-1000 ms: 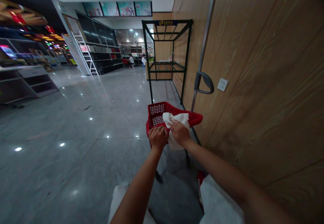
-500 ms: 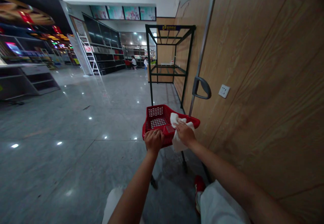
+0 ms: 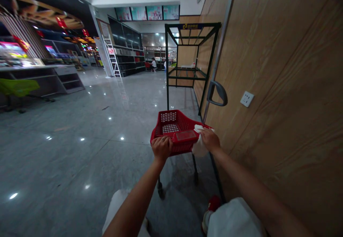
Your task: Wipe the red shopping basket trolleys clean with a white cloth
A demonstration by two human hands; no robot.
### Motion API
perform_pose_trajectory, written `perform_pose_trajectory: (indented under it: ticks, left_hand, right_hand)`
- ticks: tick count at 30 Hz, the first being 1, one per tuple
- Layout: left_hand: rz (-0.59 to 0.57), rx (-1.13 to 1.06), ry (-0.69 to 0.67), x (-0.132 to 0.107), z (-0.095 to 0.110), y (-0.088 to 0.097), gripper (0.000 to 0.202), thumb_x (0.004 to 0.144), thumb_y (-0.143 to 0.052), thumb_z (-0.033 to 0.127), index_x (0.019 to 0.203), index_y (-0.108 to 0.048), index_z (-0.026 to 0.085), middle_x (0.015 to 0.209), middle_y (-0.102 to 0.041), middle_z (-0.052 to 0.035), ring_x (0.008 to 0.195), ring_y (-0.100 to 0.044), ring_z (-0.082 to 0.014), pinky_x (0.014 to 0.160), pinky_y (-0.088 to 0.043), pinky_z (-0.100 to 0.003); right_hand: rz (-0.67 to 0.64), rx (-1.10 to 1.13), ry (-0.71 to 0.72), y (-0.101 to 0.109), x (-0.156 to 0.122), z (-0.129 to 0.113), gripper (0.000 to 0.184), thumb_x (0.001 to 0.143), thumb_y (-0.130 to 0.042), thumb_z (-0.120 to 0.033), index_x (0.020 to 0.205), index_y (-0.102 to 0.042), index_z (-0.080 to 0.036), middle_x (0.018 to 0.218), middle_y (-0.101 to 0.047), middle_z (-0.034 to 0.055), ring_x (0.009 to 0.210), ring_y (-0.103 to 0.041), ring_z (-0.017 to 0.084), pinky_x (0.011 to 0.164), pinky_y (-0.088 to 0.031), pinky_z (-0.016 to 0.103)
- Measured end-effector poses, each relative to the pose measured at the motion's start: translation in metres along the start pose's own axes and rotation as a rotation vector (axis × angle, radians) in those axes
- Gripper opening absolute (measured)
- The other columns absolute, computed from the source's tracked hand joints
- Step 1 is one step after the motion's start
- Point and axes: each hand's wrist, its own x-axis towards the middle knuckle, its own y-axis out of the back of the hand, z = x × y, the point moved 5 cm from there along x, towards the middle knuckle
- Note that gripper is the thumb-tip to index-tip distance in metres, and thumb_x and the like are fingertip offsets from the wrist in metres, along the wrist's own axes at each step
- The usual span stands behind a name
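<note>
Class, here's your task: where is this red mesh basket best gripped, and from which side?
Grip the rim of the red mesh basket at its near edge, coming from above on the open-floor side, where the left hand rests. The rim is a raised lip fingers can curl under; the right corner lies close to the wooden wall.

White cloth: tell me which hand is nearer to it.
Right. The right hand rests on the white cloth at the corner of the red basket; the left hand grips the basket's near rim, apart from the cloth.
</note>
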Motion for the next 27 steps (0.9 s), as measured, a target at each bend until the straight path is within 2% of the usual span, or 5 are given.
perform_pose_trajectory:
  ticks: [3,9,17,19,27]
  left_hand:
    - [0.001,-0.036,0.004,0.000,0.016,-0.009,0.022,0.086,-0.047,0.026,0.075,-0.066,0.023,0.086,-0.072,-0.0016,0.076,-0.063,-0.0186,0.080,-0.038,-0.037]
    - [-0.035,-0.051,-0.044,0.008,0.029,-0.022,0.023,0.087,-0.046,0.026,0.082,-0.068,0.022,0.088,-0.073,-0.0022,0.077,-0.063,-0.0181,0.079,-0.039,-0.036]
    - [-0.008,-0.058,-0.073,0.006,0.025,-0.017,0.021,0.087,-0.048,0.027,0.086,-0.068,0.022,0.090,-0.073,-0.0006,0.076,-0.063,-0.0175,0.079,-0.039,-0.035]
    - [0.001,-0.058,-0.050,0.005,0.026,-0.017,0.020,0.087,-0.048,0.027,0.084,-0.068,0.023,0.089,-0.073,-0.0008,0.075,-0.063,-0.0177,0.079,-0.038,-0.036]
    - [-0.031,-0.050,-0.040,0.006,0.026,-0.020,0.023,0.087,-0.047,0.028,0.081,-0.068,0.023,0.089,-0.072,-0.0033,0.074,-0.061,-0.0183,0.077,-0.036,-0.037]
  right_hand:
    - [0.051,0.045,-0.044,-0.004,-0.002,-0.020,0.034,0.094,-0.035,-0.022,0.110,-0.066,-0.020,0.116,-0.065,0.0070,0.115,-0.055,0.020,0.101,-0.039,0.037]
    - [0.029,0.079,0.129,-0.021,-0.001,-0.086,0.033,0.093,-0.038,-0.022,0.114,-0.064,-0.019,0.119,-0.064,0.0083,0.117,-0.052,0.022,0.105,-0.034,0.037]
    - [0.007,0.057,-0.022,0.000,0.003,0.014,0.036,0.093,-0.035,-0.022,0.115,-0.063,-0.018,0.122,-0.062,0.0079,0.120,-0.050,0.020,0.103,-0.037,0.037]
    - [0.055,0.051,-0.063,0.005,0.000,0.020,0.036,0.093,-0.034,-0.021,0.113,-0.064,-0.018,0.121,-0.062,0.0074,0.120,-0.050,0.019,0.103,-0.037,0.038]
    - [0.058,0.092,0.156,-0.020,-0.012,-0.085,0.033,0.092,-0.040,-0.022,0.117,-0.063,-0.021,0.119,-0.063,0.0074,0.119,-0.051,0.021,0.105,-0.034,0.039]
